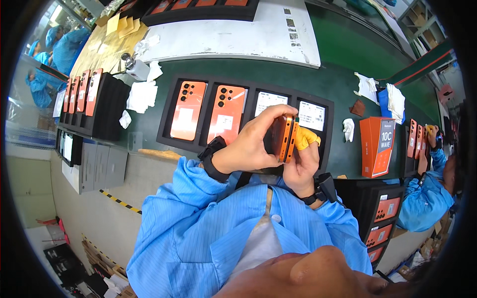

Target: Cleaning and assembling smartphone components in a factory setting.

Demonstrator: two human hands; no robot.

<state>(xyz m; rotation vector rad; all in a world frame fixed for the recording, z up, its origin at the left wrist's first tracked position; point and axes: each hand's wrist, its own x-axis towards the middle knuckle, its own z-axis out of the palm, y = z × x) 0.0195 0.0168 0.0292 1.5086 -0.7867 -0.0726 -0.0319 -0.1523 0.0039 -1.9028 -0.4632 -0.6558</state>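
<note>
Both my hands hold a pair of orange-edged smartphones pressed together, ends facing up, above a black foam tray. My left hand grips them from the left, thumb and fingers closed around the edges. From the right, my right hand closes on them, with yellow covers on its fingertips. In the tray's left slots lie two orange phones, one at the far left and another beside it, backs up. White printed labels show in the third slot and the fourth, partly behind my hands.
An orange box stands to the right, near a blue bin with white cloth. A black holder with upright phones is at left, by a bottle and white wipes. A co-worker handles phones at right.
</note>
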